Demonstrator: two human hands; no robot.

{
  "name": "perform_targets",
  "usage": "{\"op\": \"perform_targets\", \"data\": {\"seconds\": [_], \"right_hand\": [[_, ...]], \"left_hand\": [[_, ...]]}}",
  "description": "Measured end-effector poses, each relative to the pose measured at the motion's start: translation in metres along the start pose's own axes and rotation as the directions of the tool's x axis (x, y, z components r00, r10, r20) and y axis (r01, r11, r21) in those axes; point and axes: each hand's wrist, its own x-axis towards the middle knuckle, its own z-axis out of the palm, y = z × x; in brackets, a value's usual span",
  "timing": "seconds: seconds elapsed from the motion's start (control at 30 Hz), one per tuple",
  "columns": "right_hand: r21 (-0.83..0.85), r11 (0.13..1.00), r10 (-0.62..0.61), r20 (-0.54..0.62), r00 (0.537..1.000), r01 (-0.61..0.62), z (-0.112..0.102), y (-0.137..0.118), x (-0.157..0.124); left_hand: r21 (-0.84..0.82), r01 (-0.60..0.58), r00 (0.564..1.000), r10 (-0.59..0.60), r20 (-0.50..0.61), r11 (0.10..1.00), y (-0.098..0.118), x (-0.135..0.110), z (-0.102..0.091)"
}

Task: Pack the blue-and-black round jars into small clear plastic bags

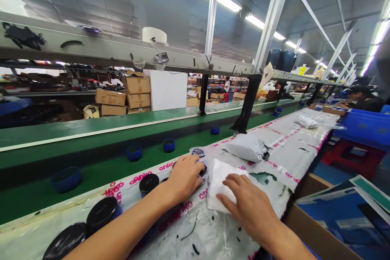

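My left hand (186, 176) reaches over the plastic-covered bench edge, its fingers curled round a small dark round part (203, 169), mostly hidden by the hand. Just to the right, a folded white cloth (217, 183) lies on the bench, and my right hand (251, 205) grips its near side between thumb and fingers. Along my left forearm stand several blue round parts with glossy black tops, among them a small one (149, 183) and a larger one (102, 213). A disc in clear wrap (198, 152) sits just beyond my left fingers.
A green conveyor belt (109, 170) runs beside the bench, carrying several blue round parts such as this one (168, 145). White plastic packages (245, 147) lie farther along. An open carton (319, 233) and a blue bin (365, 130) stand right. Metal posts (248, 101) support an overhead shelf.
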Motion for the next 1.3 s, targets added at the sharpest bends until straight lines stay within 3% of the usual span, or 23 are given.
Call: {"op": "perform_targets", "data": {"seconds": [0.1,0.2,0.33,0.47,0.57,0.7,0.8,0.97,1.17,1.23,1.3], "right_hand": [[-0.122,0.992,-0.024,-0.004,1.0,0.024,0.009,-0.004,-0.022],[-0.081,0.997,0.006,-0.014,1.0,-0.007,0.016,-0.005,-0.028],[0.106,0.975,0.191,0.059,0.98,-0.196,0.011,0.001,-0.026],[0.285,0.851,0.376,0.257,0.89,-0.442,-0.002,0.01,-0.016],[0.427,0.688,0.427,0.415,0.803,-0.587,-0.007,0.014,-0.005],[0.588,0.416,0.392,0.572,0.721,-0.693,-0.006,0.015,0.003],[0.608,0.347,0.378,0.606,0.7,-0.714,-0.004,0.015,-0.001],[0.673,0.274,0.296,0.621,0.726,-0.687,-0.01,0.016,-0.009],[0.736,-0.031,0.151,0.672,0.725,-0.676,-0.02,0.012,-0.01],[0.73,-0.107,0.096,0.683,0.724,-0.675,-0.021,0.008,-0.01],[0.723,-0.16,0.039,0.685,0.728,-0.672,-0.022,0.002,-0.009]], "left_hand": [[-0.068,0.059,0.997,-0.062,-0.043,0.996,0.002,0.01,0.005],[-0.165,0.108,0.986,-0.127,-0.104,0.98,0.0,0.013,-0.003],[-0.244,0.14,0.961,-0.191,-0.199,0.96,-0.011,-0.001,-0.034],[-0.267,0.162,0.954,-0.22,-0.203,0.95,-0.011,-0.028,-0.054],[-0.306,0.147,0.973,-0.194,-0.128,0.94,0.002,-0.045,-0.044],[-0.374,0.168,0.984,-0.181,0.0,0.912,0.029,-0.052,-0.011],[-0.438,0.223,0.974,-0.214,0.071,0.871,0.047,-0.044,0.01],[-0.616,0.304,0.952,-0.25,0.176,0.726,0.064,-0.019,0.022],[-0.804,0.468,0.883,-0.164,0.439,0.367,0.06,-0.005,0.022],[-0.828,0.48,0.877,-0.132,0.462,0.289,0.057,-0.007,0.016],[-0.842,0.47,0.882,-0.098,0.462,0.266,0.054,-0.011,0.007]]}}
